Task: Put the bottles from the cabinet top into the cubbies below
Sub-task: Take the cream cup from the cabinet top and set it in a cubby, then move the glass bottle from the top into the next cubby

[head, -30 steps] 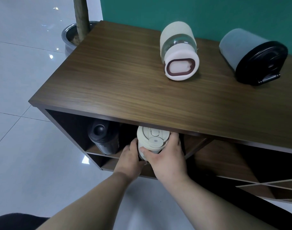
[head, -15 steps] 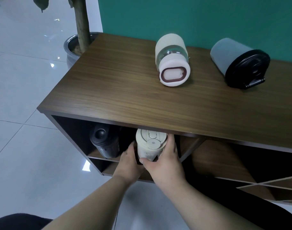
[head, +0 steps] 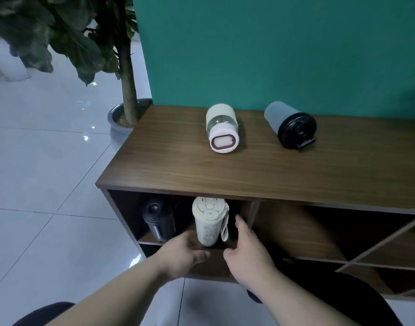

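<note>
We see the cream bottle (head: 208, 222) standing upright in the top left cubby (head: 245, 215), lower centre of the frame, a dark bottle (head: 158, 218) just beside it on the left. Our left hand (head: 183, 255) sits loosely spread by its base, our right hand (head: 245, 252) open just to its right; neither grips it, by our reading. So two look stowed, and two are left up on the cabinet top (head: 248, 175): a white bottle (head: 221, 130) lying on its side mid-frame, and a grey bottle with a black lid (head: 291, 124) lying toward the right. A tag hangs off the cream bottle, and there's print on its side, too blurred to read.
</note>
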